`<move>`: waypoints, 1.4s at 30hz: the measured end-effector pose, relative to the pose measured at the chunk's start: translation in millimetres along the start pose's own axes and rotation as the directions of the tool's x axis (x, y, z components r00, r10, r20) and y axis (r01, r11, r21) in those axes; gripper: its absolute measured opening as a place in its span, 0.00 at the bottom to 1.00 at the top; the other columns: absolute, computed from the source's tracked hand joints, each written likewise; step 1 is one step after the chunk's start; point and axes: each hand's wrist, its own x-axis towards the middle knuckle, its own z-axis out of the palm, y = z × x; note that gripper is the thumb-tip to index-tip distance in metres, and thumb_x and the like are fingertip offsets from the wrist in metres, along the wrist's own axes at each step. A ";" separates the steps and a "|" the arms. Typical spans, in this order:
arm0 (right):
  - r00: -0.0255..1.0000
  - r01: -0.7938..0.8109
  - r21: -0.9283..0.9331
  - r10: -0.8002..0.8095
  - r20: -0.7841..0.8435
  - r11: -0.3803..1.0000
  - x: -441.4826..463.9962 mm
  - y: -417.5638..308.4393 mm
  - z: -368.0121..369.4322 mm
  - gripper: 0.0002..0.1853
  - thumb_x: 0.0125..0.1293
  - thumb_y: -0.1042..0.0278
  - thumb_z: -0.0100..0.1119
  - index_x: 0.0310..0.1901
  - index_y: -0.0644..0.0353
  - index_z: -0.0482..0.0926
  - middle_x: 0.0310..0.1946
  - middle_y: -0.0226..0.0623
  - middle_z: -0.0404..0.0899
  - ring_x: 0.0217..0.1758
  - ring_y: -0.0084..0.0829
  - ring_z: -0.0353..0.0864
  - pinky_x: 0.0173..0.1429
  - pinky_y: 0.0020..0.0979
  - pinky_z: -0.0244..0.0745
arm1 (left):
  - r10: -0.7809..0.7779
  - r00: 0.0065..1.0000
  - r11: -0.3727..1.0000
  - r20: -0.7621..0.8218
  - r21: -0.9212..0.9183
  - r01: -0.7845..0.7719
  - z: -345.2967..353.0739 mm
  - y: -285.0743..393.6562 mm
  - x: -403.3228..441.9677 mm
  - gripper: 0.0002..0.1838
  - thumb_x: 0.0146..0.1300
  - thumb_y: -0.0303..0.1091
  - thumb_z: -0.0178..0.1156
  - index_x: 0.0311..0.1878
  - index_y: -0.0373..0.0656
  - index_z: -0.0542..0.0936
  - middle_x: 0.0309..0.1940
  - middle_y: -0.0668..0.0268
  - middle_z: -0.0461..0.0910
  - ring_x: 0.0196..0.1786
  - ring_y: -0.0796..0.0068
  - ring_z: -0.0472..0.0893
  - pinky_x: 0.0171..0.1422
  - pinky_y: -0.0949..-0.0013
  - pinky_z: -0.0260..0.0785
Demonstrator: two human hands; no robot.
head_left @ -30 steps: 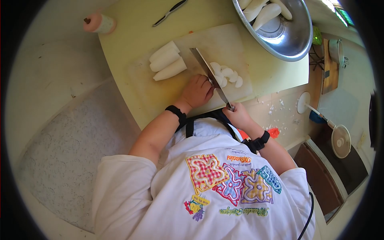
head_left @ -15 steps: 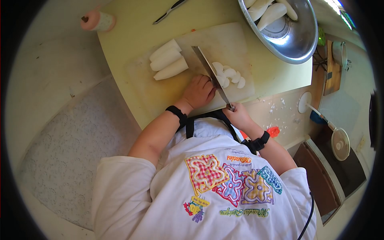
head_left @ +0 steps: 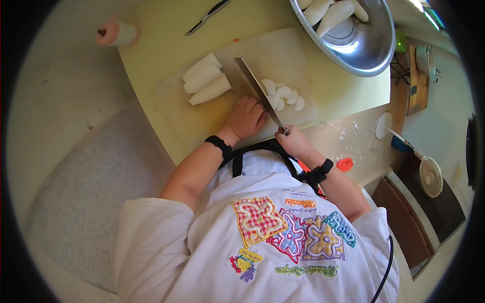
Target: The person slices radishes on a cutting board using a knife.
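My right hand (head_left: 294, 142) grips the handle of a broad kitchen knife (head_left: 256, 90), whose blade points away from me over the white cutting board (head_left: 166, 108). Curled fingers of my left hand (head_left: 246, 118) press down close to the blade's left side, on a piece of white radish that they almost wholly hide. Thin white radish slices (head_left: 284, 92) lie in a loose heap just right of the blade. Left of the knife, several peeled radish lengths (head_left: 204, 80) rest side by side on the board.
A steel basin (head_left: 353, 59) holding peeled radishes (head_left: 336, 16) stands at the table's far right. A peeler (head_left: 206, 19) lies beyond the board on the yellow table (head_left: 151, 50). At the far left is a pink container (head_left: 118, 34). White scraps and a red item (head_left: 345, 164) lie lower right.
The whole view has shifted slightly, so everything appears a little further left. Both hands and the knife keep nearly the same places on the board.
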 end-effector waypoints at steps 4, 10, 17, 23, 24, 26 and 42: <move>1.000 0.026 0.028 -0.026 -0.007 0.999 -2.2 -2.1 2.0 0.13 0.62 0.65 0.57 0.28 0.69 0.76 0.18 0.43 0.71 0.24 0.31 0.69 0.34 0.38 0.69 | 0.014 1.000 1.000 -0.015 0.025 -0.013 0.4 0.5 0.5 0.10 0.53 0.32 0.66 0.35 0.42 0.75 0.37 0.57 0.74 0.42 0.52 0.74 0.48 0.55 0.68; 1.000 0.001 -0.026 -0.001 -0.009 1.000 -3.5 -2.9 0.8 0.15 0.62 0.62 0.57 0.31 0.70 0.77 0.20 0.46 0.74 0.25 0.37 0.72 0.37 0.40 0.71 | 0.039 0.998 0.999 -0.056 -0.012 -0.040 1.5 2.4 1.9 0.12 0.53 0.29 0.67 0.36 0.41 0.74 0.36 0.54 0.73 0.41 0.50 0.73 0.47 0.54 0.67; 0.998 0.009 0.065 -0.006 -0.058 0.998 -2.7 2.0 1.4 0.14 0.63 0.62 0.58 0.27 0.65 0.75 0.16 0.36 0.71 0.19 0.31 0.69 0.28 0.36 0.67 | 0.026 0.999 0.999 -0.036 0.029 -0.025 -0.5 2.4 0.6 0.11 0.53 0.32 0.66 0.36 0.41 0.74 0.36 0.56 0.74 0.42 0.51 0.74 0.48 0.54 0.68; 0.998 0.018 0.109 -0.011 -0.069 0.994 -2.9 1.4 -2.6 0.16 0.64 0.62 0.60 0.23 0.61 0.72 0.14 0.27 0.66 0.14 0.23 0.64 0.21 0.33 0.60 | 0.037 0.999 0.999 -0.021 -0.038 -0.038 0.0 -0.6 -1.8 0.10 0.55 0.31 0.65 0.36 0.40 0.74 0.36 0.55 0.74 0.42 0.50 0.73 0.47 0.53 0.67; 0.997 0.015 0.108 -0.007 -0.073 0.994 -2.8 2.3 -1.6 0.16 0.64 0.62 0.60 0.22 0.61 0.72 0.14 0.26 0.66 0.15 0.23 0.63 0.21 0.33 0.60 | 0.027 0.999 0.999 -0.025 -0.040 -0.028 1.8 -1.5 -2.5 0.10 0.55 0.30 0.65 0.36 0.40 0.74 0.36 0.55 0.73 0.42 0.50 0.73 0.47 0.53 0.67; 0.994 0.051 0.080 -0.043 -0.099 0.995 -2.3 6.3 0.4 0.16 0.64 0.62 0.60 0.22 0.62 0.72 0.14 0.26 0.66 0.17 0.22 0.63 0.23 0.33 0.59 | 0.020 0.999 0.999 -0.024 -0.048 -0.022 4.4 -0.9 -2.5 0.10 0.55 0.30 0.65 0.36 0.40 0.74 0.36 0.55 0.73 0.42 0.49 0.73 0.47 0.53 0.67; 0.985 0.124 0.060 -0.116 -0.126 0.990 -37.2 2.9 -7.8 0.17 0.61 0.61 0.61 0.29 0.70 0.77 0.15 0.39 0.70 0.21 0.28 0.70 0.29 0.37 0.67 | 0.022 0.998 0.999 -0.051 -0.037 -0.024 4.0 -0.1 -4.6 0.09 0.57 0.27 0.65 0.38 0.39 0.75 0.40 0.51 0.73 0.44 0.48 0.74 0.50 0.54 0.69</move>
